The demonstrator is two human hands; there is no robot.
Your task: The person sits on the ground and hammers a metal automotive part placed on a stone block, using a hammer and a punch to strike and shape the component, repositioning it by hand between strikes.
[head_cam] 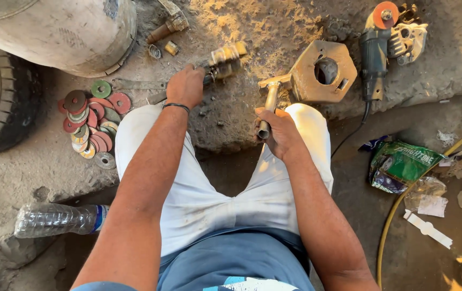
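- Two hands at work, one thing each: my right hand (278, 131) is wrapped around one metal pipe handle (268, 110) that runs up to one hexagonal metal block (344, 64).
- My left hand (186, 85) is closed on one brass fitting (225, 60), which sticks out just right of the knuckles.
- One angle grinder (373, 51) lies beyond the block.
- One pile of grinding discs (90, 121), too many to count, sits left of my knee.
- One plastic bottle (58, 218) lies at lower left.

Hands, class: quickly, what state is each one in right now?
Left hand: closed around a dark tool handle.
Right hand: closed around a metal rod.
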